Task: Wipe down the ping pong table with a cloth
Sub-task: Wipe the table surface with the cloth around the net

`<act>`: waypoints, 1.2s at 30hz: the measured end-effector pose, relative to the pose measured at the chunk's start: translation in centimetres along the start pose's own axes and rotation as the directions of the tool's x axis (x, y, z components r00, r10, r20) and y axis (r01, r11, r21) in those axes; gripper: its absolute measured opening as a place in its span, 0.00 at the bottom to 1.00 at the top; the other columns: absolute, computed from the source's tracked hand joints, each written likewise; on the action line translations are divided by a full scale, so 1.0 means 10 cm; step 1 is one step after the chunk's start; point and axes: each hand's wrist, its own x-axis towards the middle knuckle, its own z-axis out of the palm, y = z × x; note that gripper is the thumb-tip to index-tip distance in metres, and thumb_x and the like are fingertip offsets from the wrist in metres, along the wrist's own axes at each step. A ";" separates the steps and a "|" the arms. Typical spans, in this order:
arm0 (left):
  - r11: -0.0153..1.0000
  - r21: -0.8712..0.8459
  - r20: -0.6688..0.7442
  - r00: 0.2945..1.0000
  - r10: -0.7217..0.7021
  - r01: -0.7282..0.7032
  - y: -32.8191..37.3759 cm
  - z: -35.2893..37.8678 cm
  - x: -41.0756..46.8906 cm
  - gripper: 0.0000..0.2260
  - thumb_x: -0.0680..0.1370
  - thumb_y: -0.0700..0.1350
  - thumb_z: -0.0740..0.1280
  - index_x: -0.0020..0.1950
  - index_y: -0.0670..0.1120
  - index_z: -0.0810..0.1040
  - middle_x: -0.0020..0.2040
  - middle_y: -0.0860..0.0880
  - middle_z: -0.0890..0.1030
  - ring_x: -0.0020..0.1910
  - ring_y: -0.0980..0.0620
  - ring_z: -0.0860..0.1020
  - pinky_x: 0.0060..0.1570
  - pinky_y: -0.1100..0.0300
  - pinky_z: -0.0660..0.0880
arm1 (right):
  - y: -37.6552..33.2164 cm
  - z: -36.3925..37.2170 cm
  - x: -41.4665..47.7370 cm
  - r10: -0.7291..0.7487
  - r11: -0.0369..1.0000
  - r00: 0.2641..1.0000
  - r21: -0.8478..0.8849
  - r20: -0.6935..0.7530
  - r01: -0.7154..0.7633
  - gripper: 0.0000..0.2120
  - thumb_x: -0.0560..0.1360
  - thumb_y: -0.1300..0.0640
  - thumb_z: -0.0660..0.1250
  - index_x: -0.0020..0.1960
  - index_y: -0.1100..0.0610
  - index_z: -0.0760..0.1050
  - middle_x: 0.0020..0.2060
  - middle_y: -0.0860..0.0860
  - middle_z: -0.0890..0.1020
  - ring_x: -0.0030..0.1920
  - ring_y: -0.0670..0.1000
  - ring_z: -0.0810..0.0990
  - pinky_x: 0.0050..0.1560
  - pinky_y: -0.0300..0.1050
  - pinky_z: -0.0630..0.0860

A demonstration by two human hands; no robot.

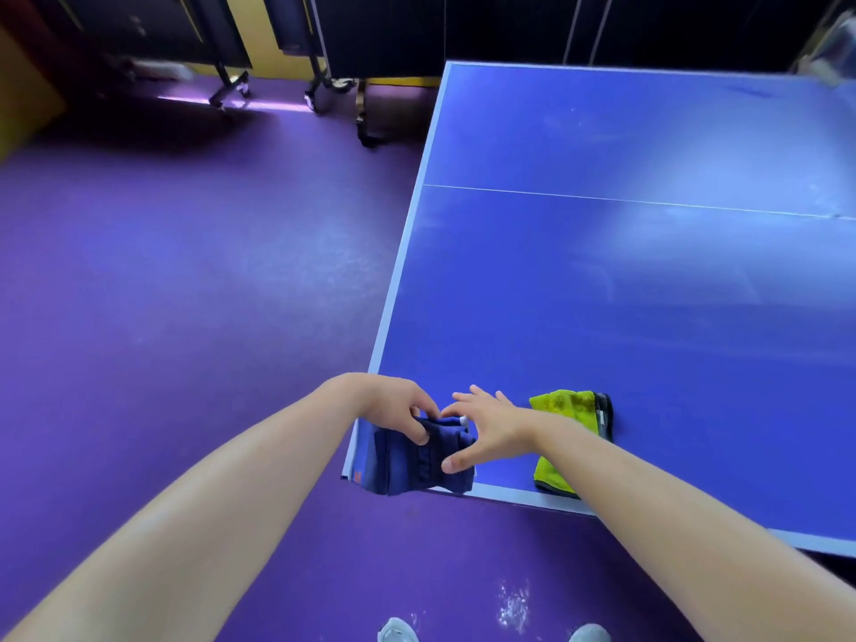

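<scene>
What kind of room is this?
Probably a table tennis hall or sports room: a blue ping pong table with a white centre line, a purple sports floor, and what look like folded tables on wheeled frames at the back.

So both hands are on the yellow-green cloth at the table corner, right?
No, the head view shows the left hand and right hand on the dark blue cloth at the table corner; the yellow-green cloth lies beside it.
</scene>
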 end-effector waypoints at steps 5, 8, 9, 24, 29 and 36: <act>0.998 -0.070 -0.074 0.997 -0.002 -0.003 -0.21 0.04 -0.08 0.16 0.77 0.55 0.69 0.64 0.59 0.75 0.55 0.56 0.81 0.53 0.52 0.80 0.55 0.55 0.76 | -0.16 -0.04 0.12 0.039 0.970 0.999 0.239 0.004 -0.039 0.25 0.68 0.42 0.73 0.62 0.51 0.75 0.57 0.46 0.79 0.64 0.48 0.74 0.65 0.51 0.69; 0.992 -0.124 -0.115 0.993 -0.021 0.006 -0.31 0.08 -0.08 0.15 0.73 0.58 0.71 0.58 0.58 0.77 0.52 0.58 0.81 0.51 0.55 0.81 0.56 0.54 0.78 | -0.15 -0.01 0.17 0.044 0.922 0.997 0.386 -0.057 -0.018 0.17 0.67 0.48 0.73 0.51 0.54 0.76 0.41 0.48 0.80 0.44 0.51 0.79 0.45 0.47 0.74; 0.990 -0.141 -0.111 0.993 -0.032 0.016 -0.34 0.11 -0.07 0.14 0.72 0.59 0.72 0.56 0.57 0.78 0.51 0.58 0.81 0.51 0.55 0.81 0.56 0.54 0.78 | -0.13 0.01 0.18 0.050 0.890 0.997 0.455 -0.059 -0.018 0.16 0.67 0.50 0.73 0.51 0.55 0.76 0.40 0.47 0.80 0.43 0.50 0.80 0.45 0.48 0.77; 0.967 0.088 -0.397 0.899 -0.185 0.238 -1.00 0.48 0.85 0.12 0.77 0.56 0.60 0.55 0.52 0.75 0.50 0.53 0.79 0.49 0.48 0.77 0.42 0.56 0.70 | 0.24 0.73 0.70 0.532 0.719 0.815 0.631 -0.229 -0.292 0.17 0.72 0.47 0.69 0.55 0.55 0.70 0.47 0.53 0.80 0.50 0.56 0.80 0.50 0.54 0.81; 0.940 0.206 -0.516 0.847 -0.130 0.270 -1.03 0.55 0.90 0.18 0.77 0.55 0.60 0.67 0.55 0.72 0.62 0.51 0.74 0.62 0.46 0.69 0.62 0.50 0.67 | 0.32 0.76 0.65 0.521 0.854 0.739 0.260 -0.427 -0.452 0.33 0.77 0.31 0.58 0.72 0.53 0.65 0.62 0.55 0.73 0.64 0.58 0.73 0.56 0.53 0.73; 0.962 0.215 -0.722 0.690 0.040 0.168 -0.47 0.61 1.13 0.18 0.81 0.54 0.57 0.69 0.52 0.73 0.62 0.50 0.76 0.63 0.46 0.71 0.72 0.50 0.61 | 1.11 0.81 0.23 0.424 0.844 0.548 0.094 -0.721 -0.528 0.26 0.80 0.37 0.58 0.74 0.46 0.68 0.77 0.53 0.65 0.77 0.56 0.59 0.73 0.58 0.57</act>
